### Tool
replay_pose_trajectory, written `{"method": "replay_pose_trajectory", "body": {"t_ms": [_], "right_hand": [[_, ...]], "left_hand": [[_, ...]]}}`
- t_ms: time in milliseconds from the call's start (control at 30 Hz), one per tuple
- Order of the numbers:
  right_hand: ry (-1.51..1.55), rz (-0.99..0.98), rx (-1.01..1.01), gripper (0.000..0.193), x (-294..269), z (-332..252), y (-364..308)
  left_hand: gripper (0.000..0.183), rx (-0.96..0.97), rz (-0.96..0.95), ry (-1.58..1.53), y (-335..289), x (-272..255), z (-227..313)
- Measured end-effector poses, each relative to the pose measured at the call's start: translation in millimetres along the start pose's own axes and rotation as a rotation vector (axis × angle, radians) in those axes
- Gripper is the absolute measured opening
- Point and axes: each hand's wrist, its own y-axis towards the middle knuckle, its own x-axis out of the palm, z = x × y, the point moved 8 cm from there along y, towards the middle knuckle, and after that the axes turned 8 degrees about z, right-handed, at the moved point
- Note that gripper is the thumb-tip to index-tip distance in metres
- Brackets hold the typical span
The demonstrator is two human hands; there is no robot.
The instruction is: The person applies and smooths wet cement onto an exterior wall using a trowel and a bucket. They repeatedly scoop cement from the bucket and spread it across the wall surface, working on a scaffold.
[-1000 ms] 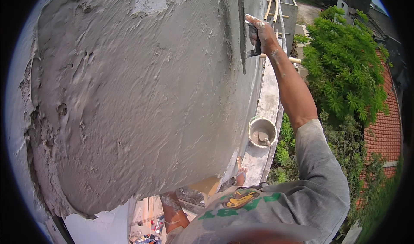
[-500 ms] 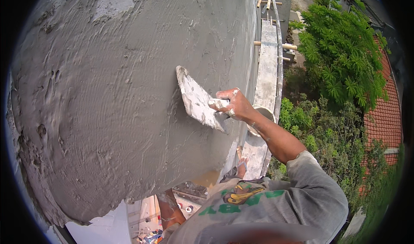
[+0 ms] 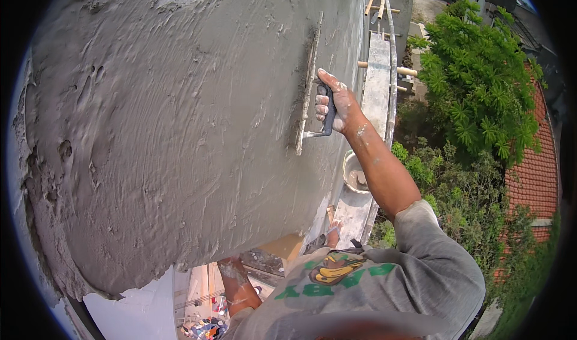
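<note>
My right hand (image 3: pixel 338 103) grips the dark handle of a plastering trowel (image 3: pixel 309 81). The trowel's blade appears edge-on and lies against the wet grey plaster wall (image 3: pixel 198 118), long side running up and down. Whitish plaster smears the fingers and wrist. My left forearm (image 3: pixel 236 283), also spattered, hangs past the lower edge of the plaster; the hand itself is hidden there. Trowel streaks mark the plaster, with rougher lumps and small pits toward the left.
A narrow plank (image 3: pixel 377 81) runs along the wall's right side, carrying a bucket (image 3: pixel 346 170) with grey material inside. My foot (image 3: pixel 333 235) is on it. Poles (image 3: pixel 404 69) jut beside it. Beyond stand a tree (image 3: pixel 475 81) and a tiled roof (image 3: pixel 532 166). Clutter (image 3: pixel 204 329) lies far below.
My right hand has moved up with the trowel. The blade, tilted with its plaster-smeared face showing before, has turned edge-on against the wall. More of the bucket shows.
</note>
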Motion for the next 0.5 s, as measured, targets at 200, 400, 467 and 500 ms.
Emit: {"method": "replay_pose_trajectory", "body": {"t_ms": [200,400,467,500], "right_hand": [[-0.068,-0.040,-0.056,0.029,45.5,-53.4,-16.0],[-0.190,-0.319,-0.451,0.027,144.0,-139.7,-86.8],[-0.184,-0.465,-0.601,0.027,163.6,-160.7,-107.4],[-0.174,-0.524,-0.671,0.027,163.3,-171.9,-110.8]], "left_hand": [[0.040,-0.010,0.001,0.008,-3.9,-4.8,-2.6],[0.040,-0.022,-0.005,0.009,-10.0,-5.0,-8.1],[0.040,-0.023,0.003,0.016,-10.5,-9.0,-7.5],[0.041,-0.020,0.005,0.011,-9.8,-9.6,-5.3]]}}
